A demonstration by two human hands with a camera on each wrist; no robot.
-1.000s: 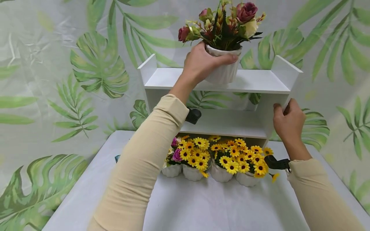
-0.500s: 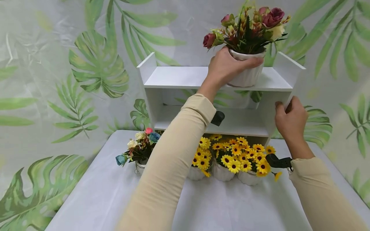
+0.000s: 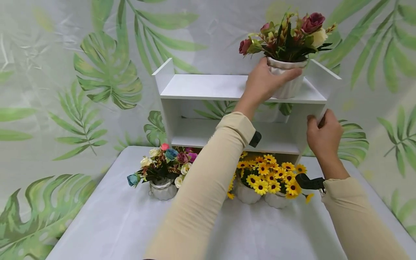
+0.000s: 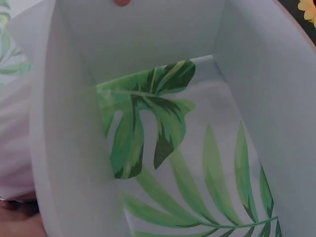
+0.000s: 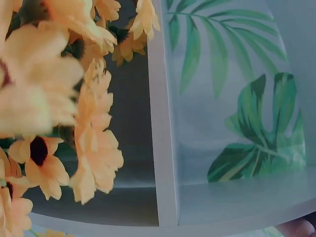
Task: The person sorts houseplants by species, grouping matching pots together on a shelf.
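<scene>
In the head view my left hand (image 3: pixel 268 79) grips the white ribbed pot (image 3: pixel 292 85) of an artificial rose arrangement (image 3: pixel 289 39), thumb across its front. The pot is upright at the right end of the top board of a white shelf unit (image 3: pixel 208 86); whether its base touches the board cannot be told. My right hand (image 3: pixel 325 135) holds the front edge of the unit's right side panel, fingers curled around it. The left wrist view looks into the unit's middle compartment (image 4: pixel 143 39). In the right wrist view, yellow daisies (image 5: pixel 94 133) fill the left side.
Below the shelves, on the white-covered table (image 3: pixel 97 216), stand pots of yellow daisies (image 3: pixel 266 177) and a mixed-rose pot (image 3: pixel 162 187) at left. My left sleeve hides part of this row. A leaf-print cloth (image 3: pixel 110 72) hangs behind the unit.
My left hand has carried the rose pot rightward along the top board, then slightly down. More of the left flower pots shows now. My right hand stays on the side panel.
</scene>
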